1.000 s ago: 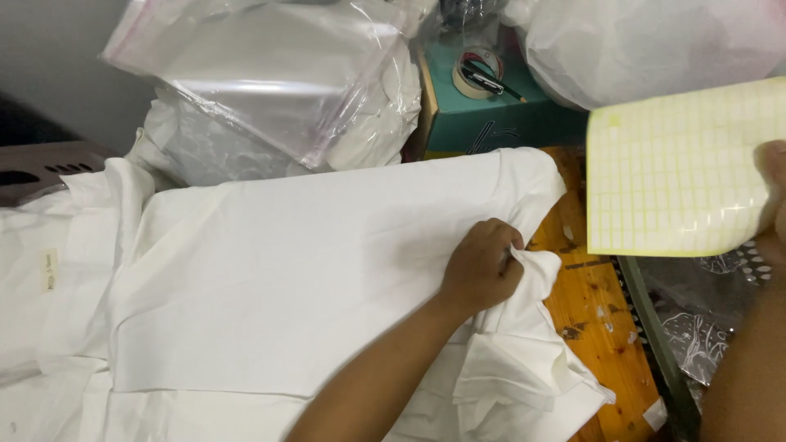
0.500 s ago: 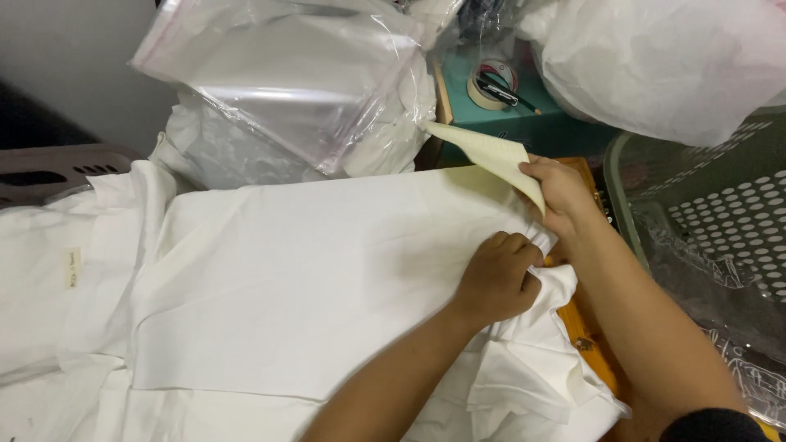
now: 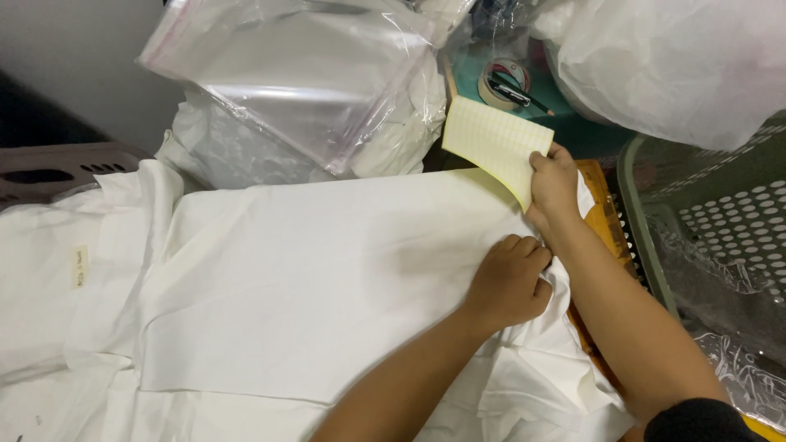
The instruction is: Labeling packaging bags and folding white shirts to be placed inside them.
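Two hands are busy at the right edge of the white cloth. Left hand is curled shut, bunching a fold of cloth against the pile. Right hand, just past it, pinches the lower corner of a yellow gridded sheet between thumb and fingers, with the sheet tilted up over the cloth's far edge. Looks to me like the sheet is being placed at the fabric's fold, so the next bit probably needs the left hand to lift the fold while the right slides the sheet flat. Beyond the right hand sit a tape roll and a pen; clear bags pile up further left, and a green basket sits off to the right.
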